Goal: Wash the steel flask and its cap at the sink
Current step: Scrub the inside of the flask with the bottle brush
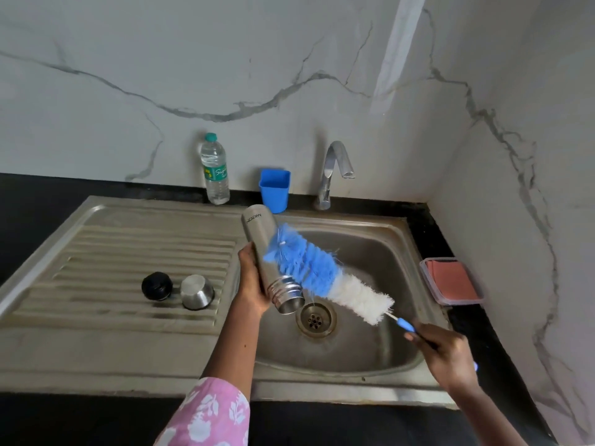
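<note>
The left hand (254, 280) grips the flask (257, 235) mouth-down over the sink (373, 249), likely so it drains. The right hand (447, 352) holds the brush (322, 272) by its handle, bristles against the flask's side. The cap (197, 291) and stopper (156, 285) sit on the drainboard (128, 246).

light: soft, even | shadows: faint | edges: wide-angle bowing | focus: slightly soft
</note>
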